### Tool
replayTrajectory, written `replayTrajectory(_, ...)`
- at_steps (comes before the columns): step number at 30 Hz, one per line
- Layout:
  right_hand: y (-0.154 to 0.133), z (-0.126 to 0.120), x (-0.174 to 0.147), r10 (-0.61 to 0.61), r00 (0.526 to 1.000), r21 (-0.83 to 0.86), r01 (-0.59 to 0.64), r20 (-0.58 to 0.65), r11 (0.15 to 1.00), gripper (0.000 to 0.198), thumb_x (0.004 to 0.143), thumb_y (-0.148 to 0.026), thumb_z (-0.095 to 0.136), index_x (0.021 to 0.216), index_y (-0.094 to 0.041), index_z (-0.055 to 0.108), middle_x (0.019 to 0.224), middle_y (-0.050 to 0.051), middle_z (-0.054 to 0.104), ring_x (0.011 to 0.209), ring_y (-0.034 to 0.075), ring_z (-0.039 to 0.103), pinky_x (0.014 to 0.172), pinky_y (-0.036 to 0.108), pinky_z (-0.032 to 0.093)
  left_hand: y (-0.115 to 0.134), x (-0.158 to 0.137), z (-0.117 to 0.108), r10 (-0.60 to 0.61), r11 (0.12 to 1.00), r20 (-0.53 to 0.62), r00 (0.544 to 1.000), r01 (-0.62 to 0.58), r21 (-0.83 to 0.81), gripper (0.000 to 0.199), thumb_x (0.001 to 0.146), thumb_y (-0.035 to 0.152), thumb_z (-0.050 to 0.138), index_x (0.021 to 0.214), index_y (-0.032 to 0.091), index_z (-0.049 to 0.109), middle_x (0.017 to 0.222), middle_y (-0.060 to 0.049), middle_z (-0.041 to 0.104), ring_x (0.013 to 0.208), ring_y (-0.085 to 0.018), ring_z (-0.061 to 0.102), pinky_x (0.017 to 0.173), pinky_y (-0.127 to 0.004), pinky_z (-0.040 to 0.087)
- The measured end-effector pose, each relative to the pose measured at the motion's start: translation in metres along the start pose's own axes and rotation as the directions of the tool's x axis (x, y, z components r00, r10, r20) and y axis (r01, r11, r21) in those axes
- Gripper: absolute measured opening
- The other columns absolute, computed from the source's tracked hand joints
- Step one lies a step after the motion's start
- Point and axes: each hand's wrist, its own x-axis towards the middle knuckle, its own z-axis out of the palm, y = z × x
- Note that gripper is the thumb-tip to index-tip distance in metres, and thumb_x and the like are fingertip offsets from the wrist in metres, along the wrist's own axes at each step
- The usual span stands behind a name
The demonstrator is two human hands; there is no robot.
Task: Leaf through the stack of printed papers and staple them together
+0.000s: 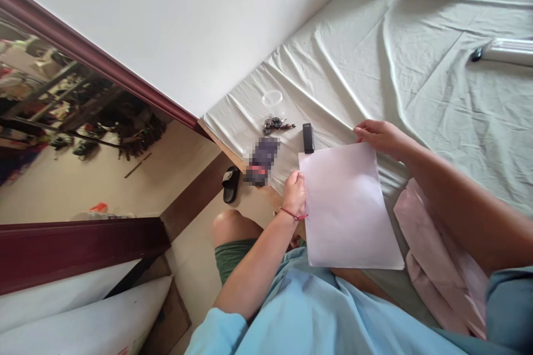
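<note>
A stack of blank white paper sheets [347, 211] lies tilted over my lap and the bed edge. My left hand [295, 194], with a red string bracelet on the wrist, is closed on the left edge of the paper. Just past the upper right corner of the sheets is my right hand [381, 136], its fingers loosely stretched to the left and slightly bent. Its fingertips reach beyond the paper's top edge, and I see nothing held in them. A small black box-shaped object [308, 137] sits by the paper's upper left corner.
On the pale green bedsheet [350, 77] are keys [272, 123], a clear round lid [272, 98] and a pixelated dark item [263, 161]. Pink cloth [428, 266] lies at my right. A silver object [508, 51] is farther right. A black slipper [231, 184] stands on the floor.
</note>
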Motion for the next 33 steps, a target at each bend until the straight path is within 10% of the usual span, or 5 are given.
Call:
replayTrajectory(5,0.012,0.015,-0.015,0.135,0.983,0.642,-0.182,0.121,0.744,0.037,0.083,-0.049,0.078,0.105,-0.022,0.067,0.085,0.005,0.07,0.068,0.016,0.064,0.061,0.03,0.052,0.005,-0.004,0.0,-0.015,0.99,0.037,0.999,0.02,-0.138,0.028,0.088,0.043,0.066,0.078,0.019,0.056,0.078,0.001,0.059,0.08,-0.014,0.057,0.084,-0.027,0.05)
replayTrajectory(11,0.016,0.031,-0.014,0.173,0.973,0.792,-0.227,0.155,0.567,0.04,0.072,-0.041,0.088,0.103,-0.021,0.072,0.079,0.004,0.07,0.066,0.015,0.065,0.062,0.028,0.056,0.012,-0.009,0.003,-0.022,0.995,0.009,1.0,0.023,-0.098,0.03,0.091,0.047,0.064,0.083,0.02,0.054,0.083,0.001,0.059,0.083,-0.014,0.057,0.084,-0.026,0.048)
replayTrajectory(15,0.019,0.03,-0.012,0.177,0.975,0.767,-0.217,0.136,0.604,0.034,0.079,-0.045,0.081,0.101,-0.021,0.072,0.087,0.008,0.073,0.07,0.018,0.067,0.064,0.03,0.057,0.009,-0.007,0.003,-0.006,0.996,0.032,0.999,0.003,0.094,0.019,0.09,0.036,0.064,0.084,0.021,0.054,0.078,0.003,0.057,0.079,-0.014,0.054,0.079,-0.025,0.047)
replayTrajectory(22,0.044,0.03,-0.009,0.07,0.997,0.335,-0.055,-0.034,0.941,0.032,0.086,-0.049,0.068,0.098,-0.021,0.076,0.077,0.002,0.071,0.064,0.014,0.059,0.058,0.024,0.045,0.004,0.001,0.005,0.01,0.972,-0.057,0.998,0.004,0.236,0.012,0.088,0.023,0.062,0.08,0.021,0.053,0.071,0.004,0.052,0.075,-0.014,0.052,0.074,-0.024,0.043)
replayTrajectory(33,0.062,0.032,-0.002,0.125,0.988,0.301,-0.093,-0.087,0.949,0.029,0.083,-0.043,0.066,0.095,-0.019,0.077,0.073,0.001,0.068,0.063,0.013,0.055,0.057,0.024,0.042,0.018,0.004,0.011,-0.02,0.983,-0.111,0.994,0.04,0.181,0.031,0.091,0.02,0.051,0.062,0.02,0.041,0.061,0.006,0.037,0.062,-0.011,0.035,0.06,-0.022,0.03)
